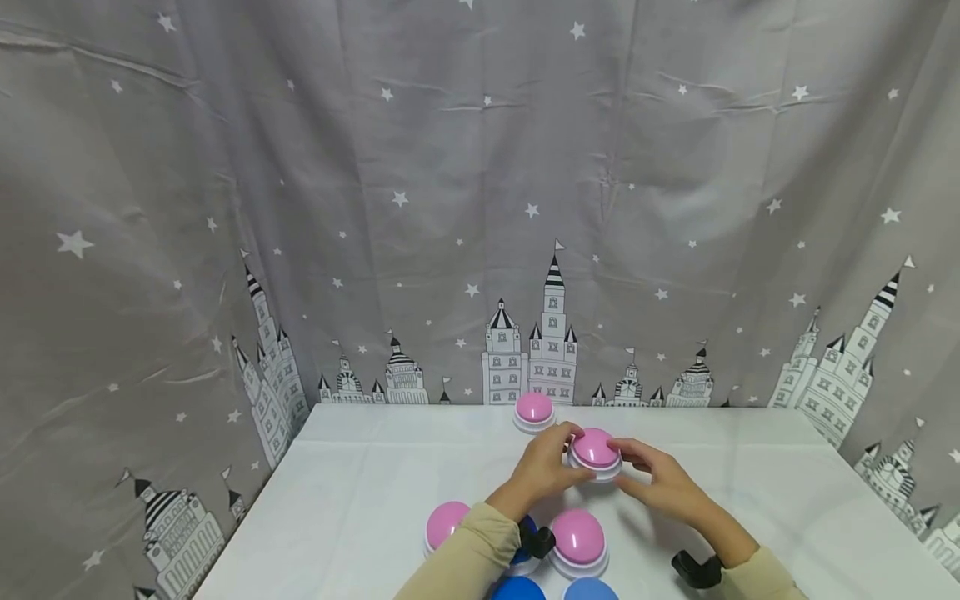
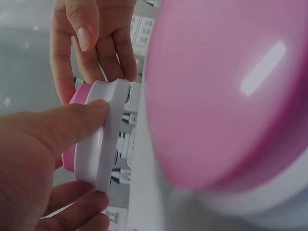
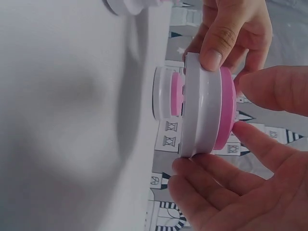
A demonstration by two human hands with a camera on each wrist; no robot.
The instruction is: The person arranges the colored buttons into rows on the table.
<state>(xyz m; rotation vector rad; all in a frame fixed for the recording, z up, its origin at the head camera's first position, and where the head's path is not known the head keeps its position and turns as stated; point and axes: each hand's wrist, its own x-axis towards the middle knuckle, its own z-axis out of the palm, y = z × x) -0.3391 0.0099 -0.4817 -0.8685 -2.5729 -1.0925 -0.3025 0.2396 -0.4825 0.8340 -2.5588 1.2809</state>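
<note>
A pink dome push button with a white base [image 1: 595, 454] is held up off the white table, dome upward. My left hand [image 1: 546, 467] grips its left side, with the thumb [image 2: 91, 118] on the white base and fingers beneath and behind. My right hand [image 1: 663, 483] is at the button's other side, its fingertips touching the rim. In the left wrist view the right thumb [image 2: 84, 36] stands apart from the button. Behind it, a second pink button [image 1: 535, 408] stands near the table's back edge.
Two pink buttons [image 1: 580, 537] [image 1: 447, 523] stand nearer on the white table [image 1: 360, 492]. A dark blue button is partly hidden by the left wrist. Another blue button [image 1: 517, 590] and a light blue one [image 1: 590, 590] are cut off at the bottom. A grey castle-print curtain [image 1: 420, 250] hangs behind.
</note>
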